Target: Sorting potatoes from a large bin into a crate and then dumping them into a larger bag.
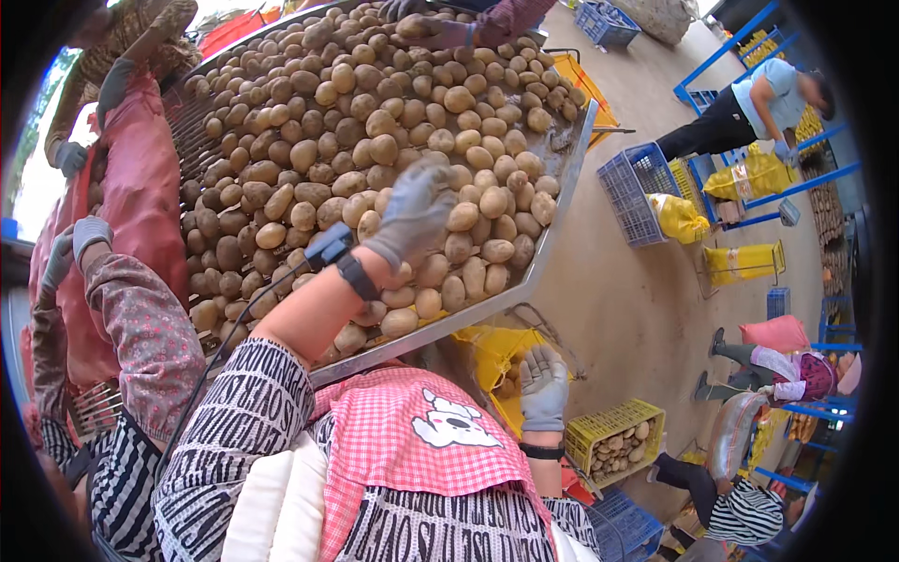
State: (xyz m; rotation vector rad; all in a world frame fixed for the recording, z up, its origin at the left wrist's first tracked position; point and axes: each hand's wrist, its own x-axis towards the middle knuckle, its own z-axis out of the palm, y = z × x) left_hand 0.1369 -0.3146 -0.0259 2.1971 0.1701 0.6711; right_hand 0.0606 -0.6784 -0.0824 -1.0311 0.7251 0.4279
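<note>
Many potatoes (383,149) lie heaped on a metal sorting table (449,327) before me. My left hand (414,207), in a grey glove and blurred, reaches over the potatoes near the table's right part; whether it grips one cannot be told. A dark band and a small device are strapped to that wrist. My right hand (542,386), also gloved, is held palm up with nothing in it, fingers extended. It is beside a yellow mesh sack (491,351) that hangs below the table's edge with potatoes inside.
Co-workers' gloved hands hold a pink sack (140,190) at the left; another worker's hands (446,31) are at the table's far side. On the floor at right stand a yellow crate (611,414) of potatoes, blue crates (625,527) and yellow sacks (748,175). Several people are there.
</note>
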